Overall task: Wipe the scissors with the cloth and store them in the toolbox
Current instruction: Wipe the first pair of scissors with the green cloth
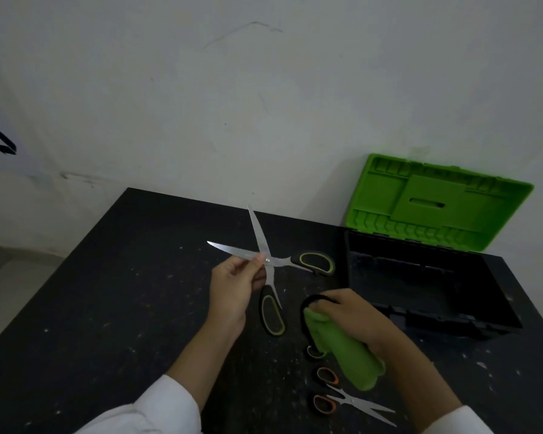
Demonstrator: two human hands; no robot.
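Note:
My left hand (232, 289) pinches a large pair of scissors (314, 263) with black and green handles near the pivot, held above the table with the blades spread wide. My right hand (355, 314) grips a green cloth (345, 349) bunched up and hanging down, just right of the scissors and apart from them. A black loop shows at the fingers of that hand; what it belongs to is unclear. The toolbox (427, 314) stands at the right, black body open, green lid (436, 202) leaning back against the wall.
A smaller pair of scissors with orange handles (342, 399) lies open on the black table (107, 308) near my right forearm. Another small green-trimmed handle (314, 352) peeks from behind the cloth. A white wall stands behind the table.

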